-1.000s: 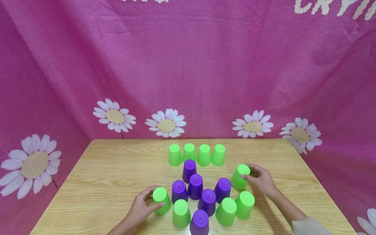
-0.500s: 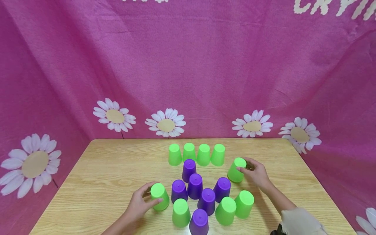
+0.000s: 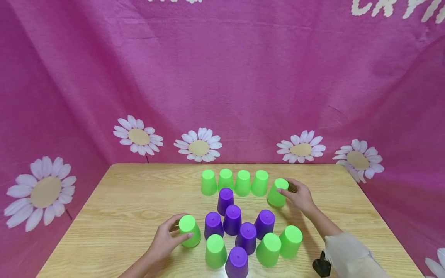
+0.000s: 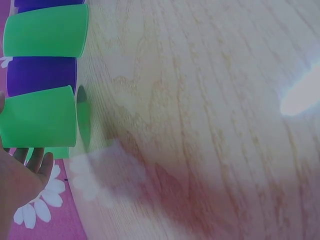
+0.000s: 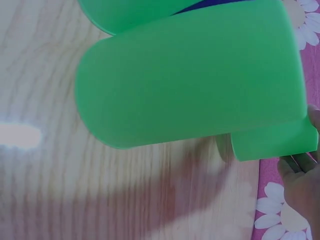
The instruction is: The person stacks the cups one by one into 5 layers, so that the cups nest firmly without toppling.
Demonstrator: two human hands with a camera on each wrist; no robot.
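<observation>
Fingers and thumb of my left hand (image 3: 166, 237) grip an upside-down green cup (image 3: 190, 232) at the left of the group. In the left wrist view a narrow gap shows between this cup's rim and its reflection on the wood. My right hand (image 3: 301, 197) holds another upside-down green cup (image 3: 277, 194) between thumb and fingers, just right of the back row of green cups (image 3: 242, 184). From the right wrist, a large near green cup (image 5: 190, 80) partly hides the held one. Several inverted purple cups (image 3: 232, 221) stand between my hands.
At the front stand a green cup (image 3: 215, 253), a purple cup (image 3: 237, 264) and two more green cups on the right, one of them nearest my right forearm (image 3: 291, 242). The wooden table (image 3: 139, 193) ends at a pink cloth (image 3: 222, 85) with daisies.
My right hand has carried its green cup back and left, up beside the back row. The left hand's cup has shifted slightly backward. The other cups stay where they were.
</observation>
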